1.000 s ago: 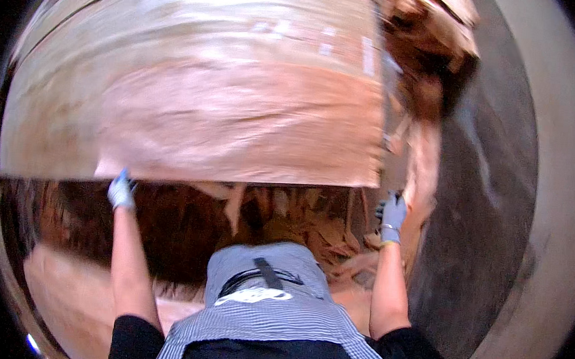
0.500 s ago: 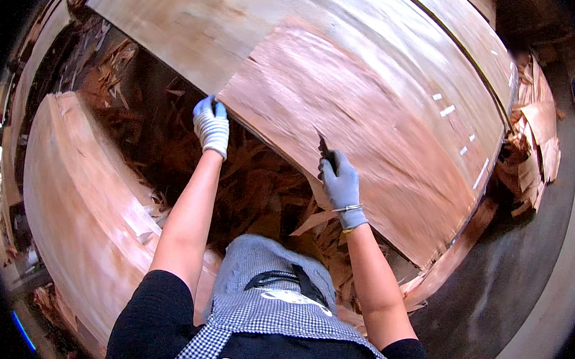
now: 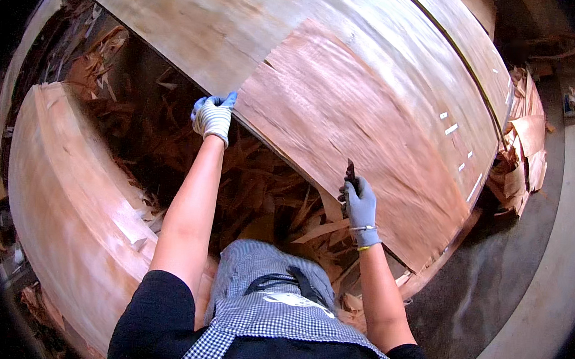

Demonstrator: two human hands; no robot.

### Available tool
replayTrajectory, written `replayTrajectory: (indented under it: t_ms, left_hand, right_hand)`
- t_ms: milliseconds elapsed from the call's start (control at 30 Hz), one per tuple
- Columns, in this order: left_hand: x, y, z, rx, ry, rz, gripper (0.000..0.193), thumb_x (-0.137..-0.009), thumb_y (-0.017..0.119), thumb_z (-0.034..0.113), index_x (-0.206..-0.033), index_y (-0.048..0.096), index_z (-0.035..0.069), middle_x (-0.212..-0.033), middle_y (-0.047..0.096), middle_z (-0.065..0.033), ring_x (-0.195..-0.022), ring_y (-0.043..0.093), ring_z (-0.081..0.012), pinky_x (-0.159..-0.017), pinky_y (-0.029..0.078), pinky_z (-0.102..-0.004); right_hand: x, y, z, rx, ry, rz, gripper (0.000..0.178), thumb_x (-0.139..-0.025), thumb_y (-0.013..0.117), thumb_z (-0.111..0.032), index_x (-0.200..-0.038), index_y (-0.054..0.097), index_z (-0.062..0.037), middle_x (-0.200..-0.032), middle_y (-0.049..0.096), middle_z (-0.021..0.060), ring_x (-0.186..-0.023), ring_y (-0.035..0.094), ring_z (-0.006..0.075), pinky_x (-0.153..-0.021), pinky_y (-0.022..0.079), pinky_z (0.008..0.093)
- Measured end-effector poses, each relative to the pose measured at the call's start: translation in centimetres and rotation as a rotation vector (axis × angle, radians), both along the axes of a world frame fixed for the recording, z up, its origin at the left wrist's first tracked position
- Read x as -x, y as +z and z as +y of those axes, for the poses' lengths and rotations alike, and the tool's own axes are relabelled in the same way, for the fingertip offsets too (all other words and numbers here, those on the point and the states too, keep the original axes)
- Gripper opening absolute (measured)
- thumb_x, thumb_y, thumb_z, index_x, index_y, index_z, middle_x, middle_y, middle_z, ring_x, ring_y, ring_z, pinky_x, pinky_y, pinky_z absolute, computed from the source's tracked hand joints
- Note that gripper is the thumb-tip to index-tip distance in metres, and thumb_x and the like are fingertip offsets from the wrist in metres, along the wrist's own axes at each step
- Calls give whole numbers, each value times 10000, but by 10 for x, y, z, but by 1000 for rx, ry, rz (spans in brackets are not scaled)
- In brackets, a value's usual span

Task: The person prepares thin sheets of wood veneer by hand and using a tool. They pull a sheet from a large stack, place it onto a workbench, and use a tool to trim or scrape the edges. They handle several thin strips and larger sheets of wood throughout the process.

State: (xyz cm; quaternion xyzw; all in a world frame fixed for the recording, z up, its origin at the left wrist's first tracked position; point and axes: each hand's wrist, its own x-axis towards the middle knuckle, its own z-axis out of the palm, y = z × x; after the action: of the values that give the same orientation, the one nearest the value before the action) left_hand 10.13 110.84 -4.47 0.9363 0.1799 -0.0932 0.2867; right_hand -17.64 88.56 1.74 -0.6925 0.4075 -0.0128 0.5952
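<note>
A reddish-brown veneer sheet (image 3: 345, 123) lies on a broad stack of paler wood sheets (image 3: 198, 26). My left hand (image 3: 213, 115), in a striped glove with blue fingers, is at the sheet's near left corner. Its fingers are bent and closed at the edge, with one fingertip touching the corner; what lies under the fingers is hidden. My right hand (image 3: 360, 204), in a grey glove, is closed round a dark knife (image 3: 350, 169). The blade points away from me, over the sheet near its front edge.
Torn veneer scraps (image 3: 247, 183) fill the dark gap in front of the stack. Another pale wood stack (image 3: 66, 191) stands on the left. Crumpled veneer (image 3: 527, 139) is heaped beyond the right end, beside the grey floor (image 3: 472, 299). White tape pieces (image 3: 451, 129) mark the paler sheets.
My right hand has moved right and nearer to me with the knife, away from the middle of the sheet. My left hand stays by the corner, its fingers slightly shifted. The whole view has moved a little.
</note>
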Motion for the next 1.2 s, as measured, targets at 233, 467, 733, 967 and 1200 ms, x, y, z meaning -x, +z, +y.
replayTrajectory:
  t_ms: [233, 467, 733, 967, 1200]
  left_hand:
    - [-5, -21, 20, 186, -50, -47, 321, -649, 697, 421, -763, 670, 122, -1058, 557, -77, -1061, 446, -262, -911, 350, -414]
    - [19, 42, -27, -208, -469, -960, 175, -714, 618, 192, -823, 599, 56, -928, 586, -113, -876, 532, -289, -815, 421, -385]
    - [-17, -14, -50, 75, -941, -760, 434, -740, 431, 22, -1161, 519, 78, -1145, 535, -117, -1035, 505, -278, -928, 382, -374]
    - [-24, -34, -49, 49, -916, -776, 494, -776, 461, 130, -1262, 396, 70, -1226, 471, -124, -1115, 455, -280, -969, 331, -393]
    - [-17, -21, -49, -9, -917, -697, 532, -760, 389, 32, -1291, 374, 66, -1289, 429, -116, -1193, 393, -248, -1022, 266, -383]
  right_hand:
    - [-42, 4, 2, 45, 45, -75, 156, -847, 519, -148, -917, 531, -10, -682, 590, 40, -542, 561, 94, -448, 427, 234]
    - [-80, -10, 22, 259, 206, -37, 172, -836, 499, -185, -857, 510, -14, -635, 575, 156, -561, 591, 272, -523, 441, 370]
    - [-169, -26, 75, 766, 614, 272, 269, -867, 435, -302, -873, 462, -34, -704, 598, 220, -641, 594, 383, -564, 457, 483]
    - [-251, -17, 107, 821, 608, 476, 231, -859, 438, -226, -961, 419, -19, -723, 633, 194, -707, 640, 343, -558, 479, 479]
    - [-117, -41, 107, 1101, 736, 428, 190, -822, 449, -130, -996, 428, -55, -650, 623, 149, -583, 634, 314, -428, 475, 444]
